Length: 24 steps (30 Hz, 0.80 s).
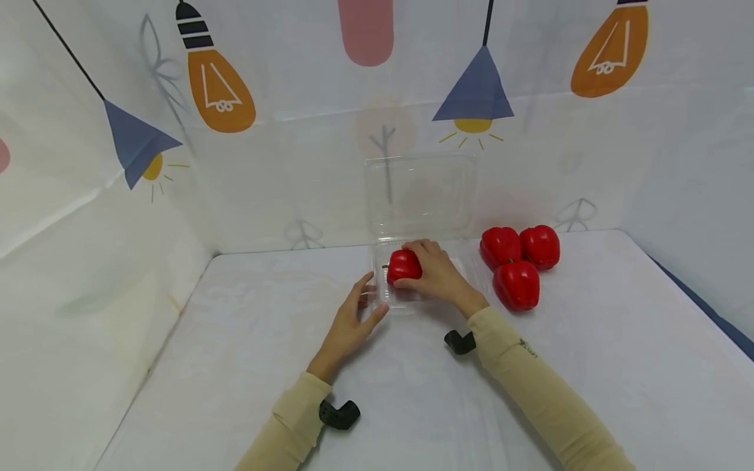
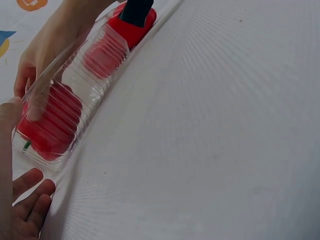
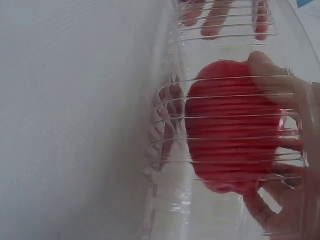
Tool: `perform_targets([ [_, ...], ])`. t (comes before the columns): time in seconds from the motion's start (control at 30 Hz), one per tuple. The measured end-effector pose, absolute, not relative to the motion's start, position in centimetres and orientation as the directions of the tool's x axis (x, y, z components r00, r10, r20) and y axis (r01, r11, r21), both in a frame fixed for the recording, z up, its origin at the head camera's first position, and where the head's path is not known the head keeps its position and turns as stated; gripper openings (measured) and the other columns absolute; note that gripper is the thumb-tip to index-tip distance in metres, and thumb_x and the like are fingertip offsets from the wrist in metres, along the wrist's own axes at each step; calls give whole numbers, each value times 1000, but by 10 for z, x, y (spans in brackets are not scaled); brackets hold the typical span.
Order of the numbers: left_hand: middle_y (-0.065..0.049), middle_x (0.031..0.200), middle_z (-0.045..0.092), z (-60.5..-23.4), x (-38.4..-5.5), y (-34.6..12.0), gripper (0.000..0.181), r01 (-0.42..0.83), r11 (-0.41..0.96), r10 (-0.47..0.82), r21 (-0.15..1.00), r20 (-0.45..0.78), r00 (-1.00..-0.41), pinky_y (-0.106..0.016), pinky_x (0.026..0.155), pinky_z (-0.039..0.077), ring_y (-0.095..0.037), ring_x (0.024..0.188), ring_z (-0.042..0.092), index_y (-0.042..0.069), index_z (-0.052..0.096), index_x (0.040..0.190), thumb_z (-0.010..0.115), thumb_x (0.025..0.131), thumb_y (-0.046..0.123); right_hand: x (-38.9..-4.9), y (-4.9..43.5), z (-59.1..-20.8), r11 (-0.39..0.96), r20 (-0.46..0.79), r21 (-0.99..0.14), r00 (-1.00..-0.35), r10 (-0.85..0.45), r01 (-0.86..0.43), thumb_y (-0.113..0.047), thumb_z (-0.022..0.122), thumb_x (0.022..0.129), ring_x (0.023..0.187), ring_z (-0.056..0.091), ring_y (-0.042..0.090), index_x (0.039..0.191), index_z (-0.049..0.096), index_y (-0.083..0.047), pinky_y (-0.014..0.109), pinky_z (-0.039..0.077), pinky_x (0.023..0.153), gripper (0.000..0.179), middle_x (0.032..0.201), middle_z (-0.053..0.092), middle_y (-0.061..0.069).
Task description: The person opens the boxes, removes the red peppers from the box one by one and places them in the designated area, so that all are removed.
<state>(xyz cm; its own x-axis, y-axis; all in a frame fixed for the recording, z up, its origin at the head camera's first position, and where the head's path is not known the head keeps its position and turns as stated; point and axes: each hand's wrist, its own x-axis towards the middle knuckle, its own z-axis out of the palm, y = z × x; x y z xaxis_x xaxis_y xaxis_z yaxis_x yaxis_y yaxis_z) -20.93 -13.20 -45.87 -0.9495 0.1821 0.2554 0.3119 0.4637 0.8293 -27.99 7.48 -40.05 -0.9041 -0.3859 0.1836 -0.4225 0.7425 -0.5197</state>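
In the head view, a red bell pepper (image 1: 402, 267) lies on its side in the left part of a clear plastic clamshell box (image 1: 406, 303), its stem pointing left. My right hand (image 1: 438, 271) grips it from the right, thumb at the near side and fingers over the far side. The box's ribbed wall stands before the pepper (image 3: 232, 135) in the right wrist view. At the box's left end is my left hand (image 1: 349, 325), thumb and fingers spread around the corner. Whether the left fingers (image 2: 36, 200) touch the plastic I cannot tell.
Three more red bell peppers (image 1: 516, 286) sit in a cluster right of the box. The hinged clear lid (image 1: 421, 196) stands raised against the printed backdrop (image 1: 294, 176). A white cloth (image 1: 265, 314) covers the table. Black wrist mounts (image 1: 340, 416) stick out from both sleeves.
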Motion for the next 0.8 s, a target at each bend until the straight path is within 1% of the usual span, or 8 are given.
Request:
perform_targets([
  [0.07,-4,132,55,-459,-209,-132,71,308,467,180,829,252,-951,-37,103,45,-17,119,54,28,28,147,64,87,42,-279,76,-400,747,172,-516,-905,-389,-419,-48,77,73,122,43,27,135,41,-18,49,49,94,78,134,45,7],
  [0.2,-4,132,55,-460,-209,-132,72,317,471,183,823,260,-948,-39,103,45,-18,119,55,26,28,148,64,88,42,-275,79,-397,733,175,-542,-908,-380,-411,-47,77,73,121,43,27,136,39,-18,49,50,92,79,133,46,6],
  [0.37,-7,131,55,-462,-209,-133,71,333,464,190,821,275,-942,-40,103,45,-19,119,55,23,28,148,64,88,40,-270,84,-397,707,217,-577,-911,-350,-409,-42,79,73,121,43,27,136,39,-18,48,52,91,78,133,44,6],
  [0.47,-6,130,55,-462,-209,-133,72,332,466,188,820,275,-943,-40,102,45,-19,118,55,24,28,148,63,88,41,-268,87,-397,688,244,-596,-910,-335,-413,-38,79,73,122,42,28,136,39,-18,49,52,90,77,133,42,8],
  [0.6,-6,129,56,-463,-209,-133,72,342,459,187,820,287,-940,-39,102,46,-19,118,55,23,28,148,64,88,41,-263,92,-395,667,277,-614,-907,-318,-422,-37,79,72,122,42,29,135,41,-17,51,52,89,76,133,42,9],
  [0.8,-8,129,56,-463,-210,-133,71,359,455,190,815,305,-933,-41,101,46,-20,117,56,21,29,148,64,88,39,-258,100,-392,653,318,-621,-901,-296,-434,-34,80,71,121,42,27,134,41,-16,49,53,88,76,130,43,8],
])
